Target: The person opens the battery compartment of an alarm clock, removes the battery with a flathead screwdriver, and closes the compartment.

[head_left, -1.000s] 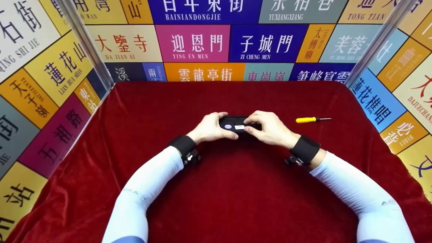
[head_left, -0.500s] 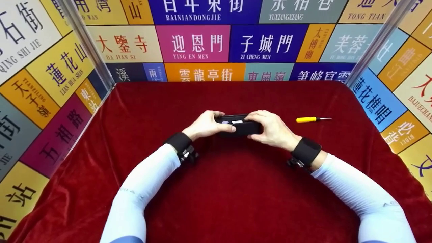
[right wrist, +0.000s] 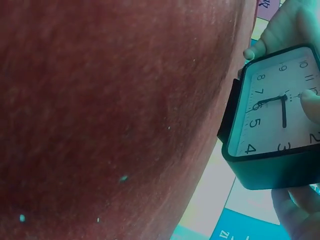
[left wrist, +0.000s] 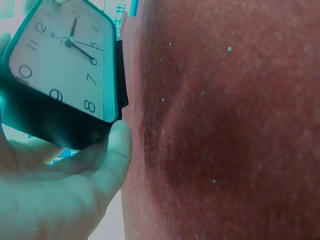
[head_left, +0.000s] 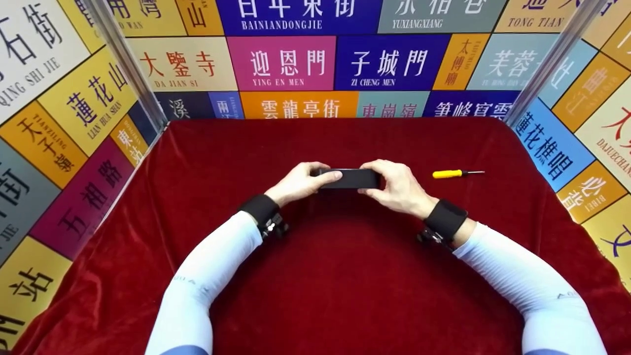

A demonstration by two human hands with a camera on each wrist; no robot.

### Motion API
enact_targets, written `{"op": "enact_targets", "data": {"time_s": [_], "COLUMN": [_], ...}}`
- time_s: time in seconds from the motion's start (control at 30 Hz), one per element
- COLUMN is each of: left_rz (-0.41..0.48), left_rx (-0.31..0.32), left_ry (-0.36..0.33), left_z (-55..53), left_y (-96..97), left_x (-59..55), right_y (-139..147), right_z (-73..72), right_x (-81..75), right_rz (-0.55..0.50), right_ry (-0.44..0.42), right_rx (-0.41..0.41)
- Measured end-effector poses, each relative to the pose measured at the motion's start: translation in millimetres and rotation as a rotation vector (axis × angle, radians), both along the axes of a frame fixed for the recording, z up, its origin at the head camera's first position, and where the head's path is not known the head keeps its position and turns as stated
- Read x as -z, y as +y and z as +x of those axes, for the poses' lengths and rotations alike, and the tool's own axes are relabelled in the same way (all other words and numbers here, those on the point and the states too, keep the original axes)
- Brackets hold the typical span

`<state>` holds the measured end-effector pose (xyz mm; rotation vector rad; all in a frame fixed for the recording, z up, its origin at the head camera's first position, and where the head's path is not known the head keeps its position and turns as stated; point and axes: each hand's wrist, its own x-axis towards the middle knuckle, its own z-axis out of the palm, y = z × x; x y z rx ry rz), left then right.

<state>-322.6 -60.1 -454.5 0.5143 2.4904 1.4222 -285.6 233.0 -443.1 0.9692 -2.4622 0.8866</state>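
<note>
Both hands hold a black alarm clock (head_left: 349, 179) above the red cloth in the head view, which shows its plain dark side. My left hand (head_left: 301, 181) grips the clock's left end, its thumb lying over the near side. At the opposite end, my right hand (head_left: 400, 188) has its fingers at the far edge and the thumb low in front. The white dial with black numerals appears in the left wrist view on the clock (left wrist: 65, 60). A thumb overlaps that dial in the right wrist view of the clock (right wrist: 270, 115). The clock's back is hidden.
A yellow-handled screwdriver (head_left: 447, 174) lies on the red velvet cloth (head_left: 345, 276), to the right of the hands. Panels with colourful Chinese place names (head_left: 282, 64) stand behind and at both sides, with metal posts (head_left: 140, 74) at the corners.
The clock has tilted in the hands: its labelled black back faced up, and now a plain dark side shows. The right hand's fingers have shifted from the back to the right end.
</note>
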Motion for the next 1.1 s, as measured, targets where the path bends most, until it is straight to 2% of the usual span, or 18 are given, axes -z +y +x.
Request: {"op": "enact_targets", "data": {"time_s": [0.27,0.5,0.53,0.73,0.77,0.97,1.1], "left_rz": [-0.071,-0.078,-0.071,-0.127,-0.154,-0.269,-0.307], "left_rx": [-0.078,-0.117,-0.11,-0.074,-0.065,0.022,0.066], "left_ry": [0.129,0.342,0.379,0.532,0.55,0.688,0.727], "left_z": [7.5,8.9,-1.0,5.7,16.7,19.9,20.6], "left_y": [0.4,2.1,0.3,-0.3,1.6,4.3,5.1], "left_x": [-4.6,-1.8,8.8,4.1,-6.9,-7.3,-6.3], "right_y": [-3.7,-4.5,-4.2,-4.0,-4.2,-5.6,-6.8], "right_z": [-1.1,-2.5,-2.6,-3.7,-4.3,-8.6,-10.3], "right_x": [-5.0,-7.5,-7.4,-8.3,-8.2,-8.0,-9.6], "right_rz": [-0.045,-0.039,-0.041,-0.071,-0.077,-0.135,-0.165], "right_ry": [-0.116,-0.236,-0.253,-0.319,-0.324,-0.378,-0.424], "right_rx": [0.072,0.105,0.107,0.119,0.123,0.118,0.101]}}
